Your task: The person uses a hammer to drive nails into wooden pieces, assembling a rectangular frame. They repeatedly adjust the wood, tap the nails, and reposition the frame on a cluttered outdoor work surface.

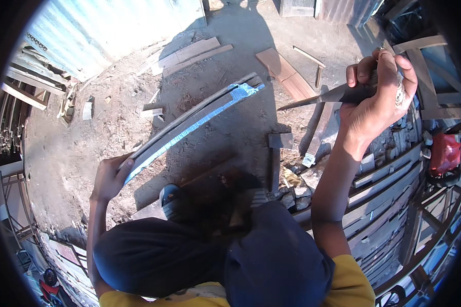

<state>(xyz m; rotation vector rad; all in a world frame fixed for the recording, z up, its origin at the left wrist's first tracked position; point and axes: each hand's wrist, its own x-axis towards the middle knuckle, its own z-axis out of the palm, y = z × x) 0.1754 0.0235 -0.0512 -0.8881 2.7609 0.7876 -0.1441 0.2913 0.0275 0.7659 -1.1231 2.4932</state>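
Left hand clamps the near end of a long curved wooden strip, propped slanting over the dirt ground. Right hand fisted round a raised blade, probably a machete. Looks mid-trimming; next stroke needs a steady strip, fingers clear.

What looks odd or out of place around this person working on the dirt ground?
The long curved wooden strip in the left hand has a pale, bare face, as if shaved. The right hand raises a long blade. Offcut boards lie scattered on the dirt.
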